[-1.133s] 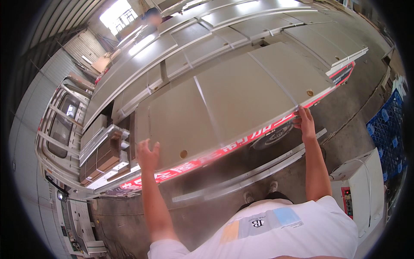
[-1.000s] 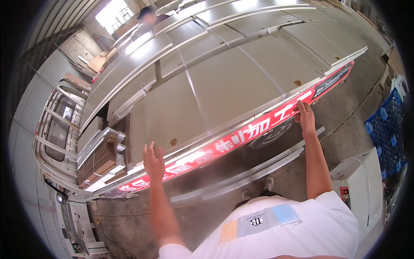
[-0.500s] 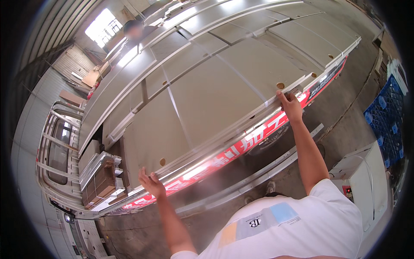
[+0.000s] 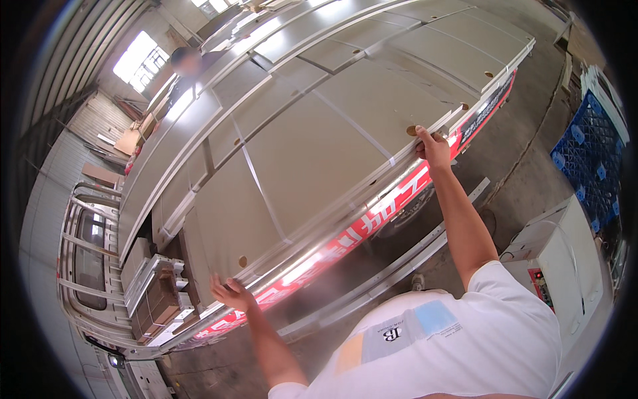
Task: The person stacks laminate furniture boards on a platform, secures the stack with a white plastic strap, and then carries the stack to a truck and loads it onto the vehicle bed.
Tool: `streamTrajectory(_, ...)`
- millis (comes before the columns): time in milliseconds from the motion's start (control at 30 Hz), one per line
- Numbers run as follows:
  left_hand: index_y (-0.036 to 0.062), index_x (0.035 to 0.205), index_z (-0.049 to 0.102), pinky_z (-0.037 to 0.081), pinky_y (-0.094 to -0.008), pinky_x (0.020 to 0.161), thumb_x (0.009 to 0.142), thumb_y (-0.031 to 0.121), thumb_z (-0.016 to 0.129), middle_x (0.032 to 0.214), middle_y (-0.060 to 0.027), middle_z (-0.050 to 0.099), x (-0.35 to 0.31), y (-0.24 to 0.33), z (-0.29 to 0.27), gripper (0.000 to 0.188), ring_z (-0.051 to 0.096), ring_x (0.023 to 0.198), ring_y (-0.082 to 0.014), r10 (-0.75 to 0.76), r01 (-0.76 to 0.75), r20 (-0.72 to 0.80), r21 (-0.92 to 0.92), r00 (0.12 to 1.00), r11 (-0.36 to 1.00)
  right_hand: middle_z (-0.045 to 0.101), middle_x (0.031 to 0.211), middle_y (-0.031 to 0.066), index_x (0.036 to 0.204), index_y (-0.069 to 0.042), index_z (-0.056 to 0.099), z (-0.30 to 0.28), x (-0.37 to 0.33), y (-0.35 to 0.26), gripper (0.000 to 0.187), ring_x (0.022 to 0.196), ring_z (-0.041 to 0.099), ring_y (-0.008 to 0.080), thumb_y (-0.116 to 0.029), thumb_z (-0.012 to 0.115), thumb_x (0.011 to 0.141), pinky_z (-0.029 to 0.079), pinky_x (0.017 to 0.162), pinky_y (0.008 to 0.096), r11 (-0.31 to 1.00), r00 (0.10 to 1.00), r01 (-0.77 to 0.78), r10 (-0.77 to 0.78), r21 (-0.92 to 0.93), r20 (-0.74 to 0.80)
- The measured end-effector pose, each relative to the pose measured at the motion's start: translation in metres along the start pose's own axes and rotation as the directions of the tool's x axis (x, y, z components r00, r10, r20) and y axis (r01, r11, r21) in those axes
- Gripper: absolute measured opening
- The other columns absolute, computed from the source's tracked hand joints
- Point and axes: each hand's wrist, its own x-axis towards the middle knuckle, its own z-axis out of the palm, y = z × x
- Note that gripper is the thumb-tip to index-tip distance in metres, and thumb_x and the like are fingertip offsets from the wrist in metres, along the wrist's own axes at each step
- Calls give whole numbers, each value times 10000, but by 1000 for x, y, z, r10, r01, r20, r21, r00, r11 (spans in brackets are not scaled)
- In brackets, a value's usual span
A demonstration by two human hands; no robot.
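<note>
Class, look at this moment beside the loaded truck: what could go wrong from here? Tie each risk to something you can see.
Pinched fingers: the left hand and right hand are both at the near edge of the strapped panels, close to the metal side rail, so a shift might trap them.

Scuffed edges: the neighbouring panels lie close behind and could get knocked if the strapped ones slide.

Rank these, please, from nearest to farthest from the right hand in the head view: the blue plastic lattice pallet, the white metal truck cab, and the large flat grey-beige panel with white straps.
1. Grey-beige panel: its edge is at the right hand's fingertips.
2. Blue pallet: off to the right.
3. White truck cab: at the far left.
</note>
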Motion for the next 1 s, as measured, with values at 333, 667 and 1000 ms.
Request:
streamTrajectory(333, -21, 1138, 578, 418, -533, 949, 1059, 523, 365, 1176, -187, 584, -7, -12, 4, 590, 543, 1129, -385, 54, -56, -132, -7, 990, 998, 624, 1022, 99, 1180, 20, 597, -83, 82, 12, 456, 892, 590, 144, -400, 554, 1008, 477, 773, 278, 825, 806, 464, -243, 322, -539)
streamTrajectory(667, -28, 1163, 568, 403, -531, 894, 1064, 472, 342, 1168, -189, 592, -11, -12, 10, 558, 507, 1039, -389, 112, -113, -135, 1, 985, 994, 573, 1231, 185, 1380, 116, 432, -61, 178, 22, 684, 1076, 568, 239, -440, 562, 1003, 427, 982, 342, 877, 723, 480, -395, 0, -567)
streamTrajectory(1000, 10, 1270, 575, 391, -543, 994, 1036, 557, 383, 1301, -199, 564, -2, -26, -24, 625, 496, 1219, -414, 23, -29, 63, 103, 998, 994, 587, 978, 12, 1262, -96, 595, -135, 21, 124, 459, 927, 554, 165, -478, 511, 1022, 456, 829, 339, 998, 993, 59, -58, 0, -99)
